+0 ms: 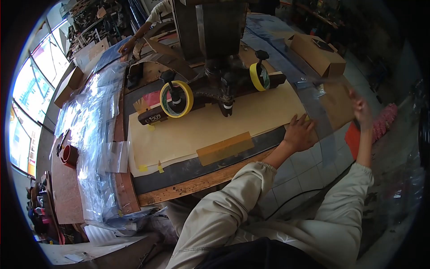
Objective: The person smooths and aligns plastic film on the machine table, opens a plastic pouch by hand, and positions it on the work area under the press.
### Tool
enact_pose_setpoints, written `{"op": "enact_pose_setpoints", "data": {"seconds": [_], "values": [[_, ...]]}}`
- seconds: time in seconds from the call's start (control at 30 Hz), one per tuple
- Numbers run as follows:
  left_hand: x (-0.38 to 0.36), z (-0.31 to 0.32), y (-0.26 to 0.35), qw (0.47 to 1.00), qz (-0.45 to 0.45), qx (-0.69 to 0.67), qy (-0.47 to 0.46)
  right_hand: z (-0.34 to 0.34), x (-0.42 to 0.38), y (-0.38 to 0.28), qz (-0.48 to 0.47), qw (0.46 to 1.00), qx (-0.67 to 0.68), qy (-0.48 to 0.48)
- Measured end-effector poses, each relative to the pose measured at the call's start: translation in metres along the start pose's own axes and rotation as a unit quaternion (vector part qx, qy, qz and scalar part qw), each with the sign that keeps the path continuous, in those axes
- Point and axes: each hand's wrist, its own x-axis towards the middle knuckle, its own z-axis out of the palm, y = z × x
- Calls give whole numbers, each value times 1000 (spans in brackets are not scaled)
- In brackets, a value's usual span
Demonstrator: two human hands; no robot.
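Your left hand [299, 134] rests on the right end of the cream sheet [179, 145], fingers slightly apart.
Your right hand [362, 110] is raised beyond it, too blurred to tell its grip. The sheet lies over a dark mat [188, 171], below a clamp bar [152, 116] where two yellow tape rolls [190, 99] hang. Two cardboard boxes [313, 57] flank it, contents hidden. Tiled floor [289, 186] right; bright windows [27, 116] left.

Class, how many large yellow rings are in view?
2. One yellow ring is just below the left black knob; the other yellow ring is just below the right black knob. Others may be hidden.
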Motion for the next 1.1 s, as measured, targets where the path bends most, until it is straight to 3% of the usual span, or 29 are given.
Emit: {"op": "enact_pose_setpoints", "data": {"seconds": [0.03,0.1,0.17,0.27,0.33,0.47,0.57,0.6,0.67,0.73,0.77,0.83,0.87,0.93,0.97,1.03,1.07,1.1], "values": [[-1,2,0,1000,1,14,-5,12,16,-18,-43,992,101,-61],[0,4,0,999,5,44,-16,83,46,-43,-23,997,66,-33],[-2,0,1,998,6,52,-27,52,152,-39,-35,996,-5,83],[-4,-3,4,998,8,54,-41,38,296,-125,-14,946,-314,79],[-2,-2,2,998,9,52,-37,169,245,-144,-137,985,-101,1],[-4,-2,0,998,3,51,-39,263,240,-136,-322,934,138,72],[-1,-3,1,998,2,42,-50,233,242,-173,-397,914,64,46],[-2,-4,2,998,2,42,-51,244,209,-183,-445,880,157,-47],[-3,-9,4,998,-1,42,-53,283,121,-160,-537,824,123,-134],[-2,-13,6,998,-2,39,-56,249,86,-160,-468,824,194,-252],[0,-8,5,998,-3,36,-45,243,61,-141,-392,852,181,-297],[4,6,0,999,-4,28,-24,228,-3,-84,-387,896,90,-199],[4,2,0,988,-36,-149,-3,221,-43,-45,-392,912,22,-114],[6,-17,-5,870,-90,-482,41,215,-121,39,-344,935,-77,-50],[-1,-27,-5,742,-114,-661,-10,219,-154,77,-279,953,-73,-95],[-21,-48,-4,377,-148,-908,-109,227,-199,150,-137,940,-7,-311],[-25,-62,-2,377,-110,-909,-142,242,-209,175,-52,926,16,-374],[-32,-75,4,337,-95,-927,-131,254,-222,182,64,928,-169,-326]]}}
